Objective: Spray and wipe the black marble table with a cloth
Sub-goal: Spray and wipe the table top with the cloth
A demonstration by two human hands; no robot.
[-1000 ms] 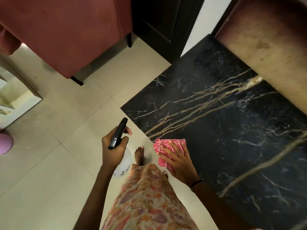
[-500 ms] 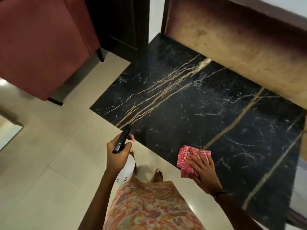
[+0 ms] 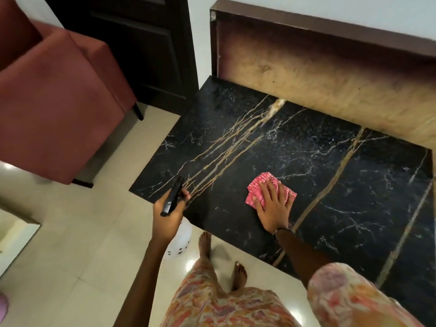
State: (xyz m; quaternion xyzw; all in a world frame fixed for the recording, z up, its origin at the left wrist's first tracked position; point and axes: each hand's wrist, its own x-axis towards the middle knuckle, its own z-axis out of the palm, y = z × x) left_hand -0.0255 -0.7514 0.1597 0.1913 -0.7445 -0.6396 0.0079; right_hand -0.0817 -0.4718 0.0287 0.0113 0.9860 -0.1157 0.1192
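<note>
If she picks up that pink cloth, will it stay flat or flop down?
Probably flop: the pink cloth is soft, folded fabric, creased under the right hand pressing it flat. It looks thin, so likely light. On the glossy marble table it should slide easily.

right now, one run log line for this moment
phase: wiping | right hand: flat on pink cloth | left hand: grips spray bottle | black marble table

A home, most likely a living room. Glossy cream floor tiles [image 3: 77,234] underfoot, a rust-red upholstered armchair [image 3: 54,114] on dark legs, a dark panelled wooden door [image 3: 141,43] in a white wall. Low black marble surface [image 3: 318,161] with gold veins, set against a wood-framed wall panel [image 3: 330,74]. Bare feet [image 3: 238,274] and a floral dress [image 3: 224,308], household wear.
</note>
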